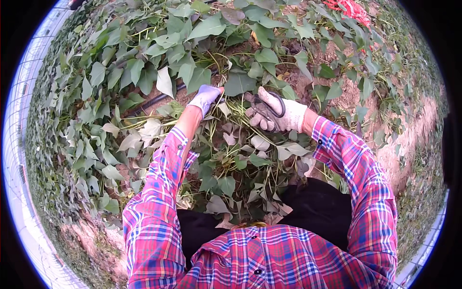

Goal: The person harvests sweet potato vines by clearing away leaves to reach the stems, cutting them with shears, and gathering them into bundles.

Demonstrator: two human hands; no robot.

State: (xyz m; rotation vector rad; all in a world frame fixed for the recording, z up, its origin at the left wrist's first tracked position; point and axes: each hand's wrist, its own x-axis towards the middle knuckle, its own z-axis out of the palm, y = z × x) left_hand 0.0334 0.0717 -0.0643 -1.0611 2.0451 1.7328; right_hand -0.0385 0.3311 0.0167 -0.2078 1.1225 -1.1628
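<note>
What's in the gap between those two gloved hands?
Vine stems and a pale leaf lie between the left hand and the right hand, with a broad green leaf just beyond. The head view shows this.

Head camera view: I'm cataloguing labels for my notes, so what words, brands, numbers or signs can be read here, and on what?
No readable text anywhere.
Left glove, right glove, dark-handled cutting tool, plaid shirt: no lettering visible.
Red material at the top right: too small and blurred to tell.
</note>
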